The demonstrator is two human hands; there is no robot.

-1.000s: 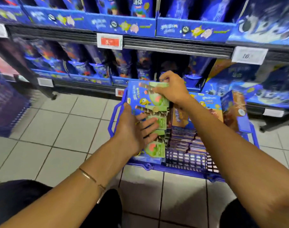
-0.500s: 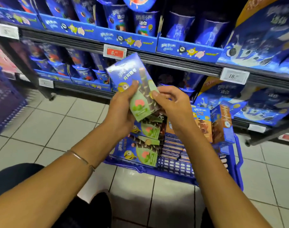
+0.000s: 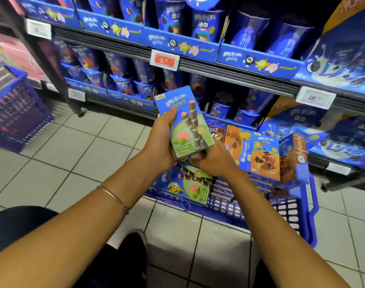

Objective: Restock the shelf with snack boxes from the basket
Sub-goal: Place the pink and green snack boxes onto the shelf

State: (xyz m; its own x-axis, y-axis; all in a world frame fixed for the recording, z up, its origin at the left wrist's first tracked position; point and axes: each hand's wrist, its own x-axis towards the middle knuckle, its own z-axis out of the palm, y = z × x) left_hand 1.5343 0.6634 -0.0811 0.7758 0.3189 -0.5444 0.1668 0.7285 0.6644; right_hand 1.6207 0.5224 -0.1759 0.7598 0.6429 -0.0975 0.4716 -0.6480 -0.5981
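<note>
**Camera Placement: One Head-Worn View**

Single wide-angle camera on the person's head, facing forward and down. The left hand (image 3: pixel 158 146) and right hand (image 3: pixel 216 162) meet at frame centre on a blue-and-green cardboard snack box (image 3: pixel 185 123), close to the lens. A blue plastic mesh basket (image 3: pixel 302 215) on the pale tiled floor (image 3: pixel 84 146) lies just beyond. A dark metal shelf (image 3: pixel 229 72) fills the upper frame, slanted.

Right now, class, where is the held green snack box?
Head view, centre: the green snack box is gripped by the left hand and right hand above the basket, before the shelf.
</note>
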